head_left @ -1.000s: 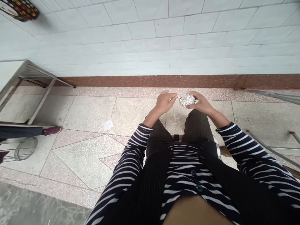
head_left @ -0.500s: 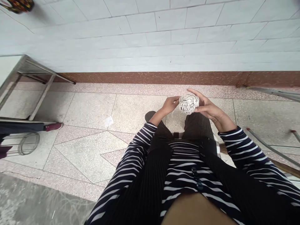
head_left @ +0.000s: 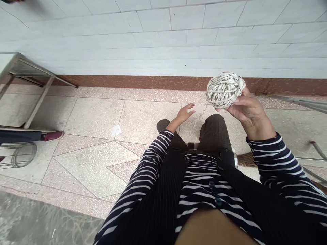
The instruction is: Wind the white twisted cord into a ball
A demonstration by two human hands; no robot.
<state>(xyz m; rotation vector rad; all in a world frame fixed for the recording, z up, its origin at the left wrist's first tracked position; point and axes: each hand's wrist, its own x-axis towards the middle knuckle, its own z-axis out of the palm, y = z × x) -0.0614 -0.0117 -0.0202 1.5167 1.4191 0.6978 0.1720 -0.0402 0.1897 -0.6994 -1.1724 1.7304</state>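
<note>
A ball of off-white yarn with dark strands [head_left: 224,90] is held up in front of the wall's base at the right of centre. My right hand [head_left: 249,107] grips it from the right and below, with some fingers hidden behind the ball. Lower and to the left, my left hand [head_left: 185,114] is apart from the ball, its fingers loosely curved and spread with nothing in them. Below it lie my dark trouser legs [head_left: 214,132].
A metal-framed table [head_left: 41,98] stands at the left, with another person's dark red shoe [head_left: 52,136] and a wire rack [head_left: 24,154] beside it. A white paper scrap [head_left: 116,131] lies on the floor. Metal legs [head_left: 318,149] show at the right, and a tiled wall [head_left: 153,44] rises ahead.
My right hand has lifted the yarn ball up, rightward and closer to the camera. My left hand has come off the ball, and its fingers have opened.
</note>
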